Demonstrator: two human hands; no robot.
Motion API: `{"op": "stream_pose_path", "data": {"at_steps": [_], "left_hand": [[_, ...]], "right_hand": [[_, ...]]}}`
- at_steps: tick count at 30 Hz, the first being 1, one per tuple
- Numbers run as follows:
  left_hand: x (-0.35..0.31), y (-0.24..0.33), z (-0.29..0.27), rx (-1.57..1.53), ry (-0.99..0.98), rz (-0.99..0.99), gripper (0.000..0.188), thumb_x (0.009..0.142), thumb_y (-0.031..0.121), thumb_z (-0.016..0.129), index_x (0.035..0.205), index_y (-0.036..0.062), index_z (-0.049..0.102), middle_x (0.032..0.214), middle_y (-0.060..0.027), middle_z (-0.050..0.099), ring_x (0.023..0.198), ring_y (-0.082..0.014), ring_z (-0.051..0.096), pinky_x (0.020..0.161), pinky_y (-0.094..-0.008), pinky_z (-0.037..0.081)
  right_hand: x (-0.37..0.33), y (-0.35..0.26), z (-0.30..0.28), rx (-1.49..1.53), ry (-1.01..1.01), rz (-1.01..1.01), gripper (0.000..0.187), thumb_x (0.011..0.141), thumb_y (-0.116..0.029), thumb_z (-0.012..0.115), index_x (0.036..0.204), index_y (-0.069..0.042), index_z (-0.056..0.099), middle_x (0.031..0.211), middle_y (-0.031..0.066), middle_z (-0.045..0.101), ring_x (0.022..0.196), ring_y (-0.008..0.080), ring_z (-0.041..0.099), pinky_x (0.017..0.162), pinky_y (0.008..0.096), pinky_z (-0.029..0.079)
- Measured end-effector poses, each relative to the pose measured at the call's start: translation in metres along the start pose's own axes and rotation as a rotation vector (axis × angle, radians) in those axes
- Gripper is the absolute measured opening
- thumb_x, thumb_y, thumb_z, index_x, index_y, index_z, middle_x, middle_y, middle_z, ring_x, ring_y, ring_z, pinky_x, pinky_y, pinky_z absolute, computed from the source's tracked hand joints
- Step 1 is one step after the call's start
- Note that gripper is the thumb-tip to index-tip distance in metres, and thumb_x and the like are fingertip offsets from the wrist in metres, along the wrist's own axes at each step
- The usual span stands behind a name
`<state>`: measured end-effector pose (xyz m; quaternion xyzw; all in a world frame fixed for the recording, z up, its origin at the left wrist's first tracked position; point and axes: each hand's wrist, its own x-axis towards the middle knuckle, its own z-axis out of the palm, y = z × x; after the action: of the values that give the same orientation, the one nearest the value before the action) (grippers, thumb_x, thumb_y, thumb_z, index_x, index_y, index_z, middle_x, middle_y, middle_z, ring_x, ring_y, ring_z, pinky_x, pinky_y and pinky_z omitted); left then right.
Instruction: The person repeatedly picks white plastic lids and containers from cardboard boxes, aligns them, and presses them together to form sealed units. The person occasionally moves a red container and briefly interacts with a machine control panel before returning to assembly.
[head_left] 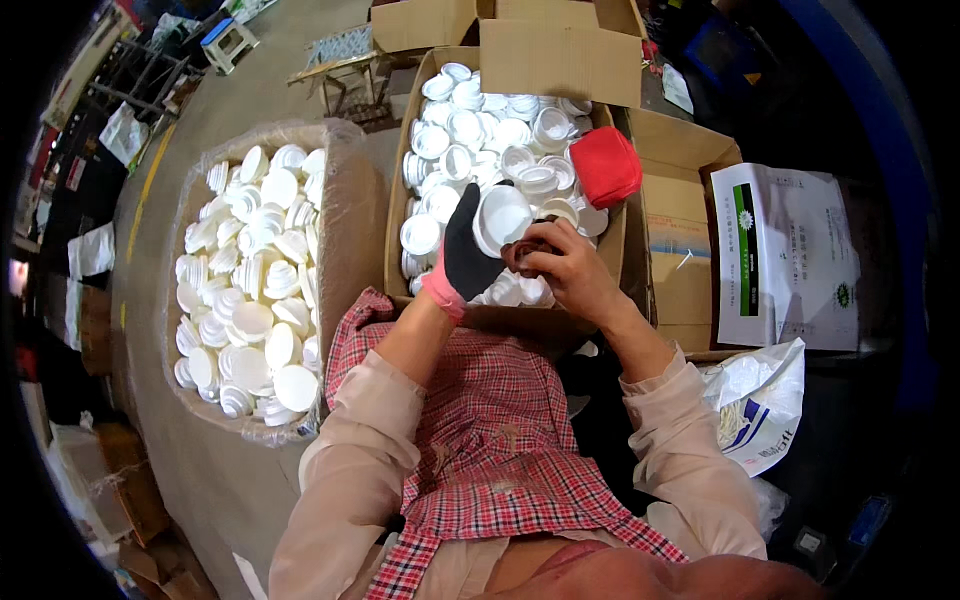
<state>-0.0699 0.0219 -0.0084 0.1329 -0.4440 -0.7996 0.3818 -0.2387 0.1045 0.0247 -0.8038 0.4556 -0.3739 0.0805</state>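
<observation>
My left hand (467, 255), in a black glove with a pink cuff, grips a round white plastic cap (503, 220) by its side. The cap's hollow inside faces up. My bare right hand (572, 265) is closed at the cap's lower right edge, its fingers pinching a crumpled dark red-brown cloth (520, 255) against the rim. Both hands are above a cardboard box (400, 215) heaped with similar white caps (466, 128). A red cloth-like bundle (606, 167) lies on the box's right side.
To the left stands a plastic-lined box (345, 200) full of white threaded caps (250, 320). On the right are an open cardboard box (680, 270), a printed white sack (785, 255) and a white plastic bag (765, 405). A small stool (228, 45) stands at the far left.
</observation>
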Motion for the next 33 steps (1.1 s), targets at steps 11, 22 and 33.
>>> {"op": "stream_pose_path", "data": {"at_steps": [11, 22, 33], "left_hand": [[-0.008, 0.011, 0.001, 0.527, 0.357, 0.177, 0.051, 0.104, 0.037, 0.031, 0.135, -0.0017, 0.044, 0.131, -0.0111, 0.051, 0.12, -0.0195, 0.048, 0.107, -0.0329, 0.033], [-0.028, 0.011, -0.085, 1.008, 0.323, -0.258, 0.048, 0.097, 0.041, 0.043, 0.115, -0.0007, 0.059, 0.106, -0.0267, 0.063, 0.103, -0.0407, 0.058, 0.088, -0.0402, 0.045], [-0.015, 0.029, -0.045, 0.45, 0.329, -0.013, 0.053, 0.096, 0.034, 0.056, 0.133, -0.0025, 0.048, 0.131, -0.0134, 0.056, 0.118, -0.0201, 0.053, 0.099, -0.0312, 0.04]], "right_hand": [[-0.036, 0.03, 0.032, 0.172, -0.291, 0.526, 0.027, 0.068, 0.002, 0.063, 0.094, -0.005, 0.064, 0.099, 0.0159, 0.058, 0.095, 0.0372, 0.06, 0.081, 0.0419, 0.049], [-0.072, 0.185, 0.067, 0.141, -0.129, 0.98, 0.046, 0.065, -0.008, 0.063, 0.111, -0.006, 0.066, 0.094, 0.0149, 0.067, 0.092, 0.0247, 0.062, 0.088, 0.0334, 0.048], [0.011, 0.072, -0.001, 0.742, -0.122, 0.746, 0.045, 0.068, -0.006, 0.059, 0.113, -0.001, 0.065, 0.102, 0.0129, 0.068, 0.095, 0.0223, 0.065, 0.089, 0.0322, 0.049]]}}
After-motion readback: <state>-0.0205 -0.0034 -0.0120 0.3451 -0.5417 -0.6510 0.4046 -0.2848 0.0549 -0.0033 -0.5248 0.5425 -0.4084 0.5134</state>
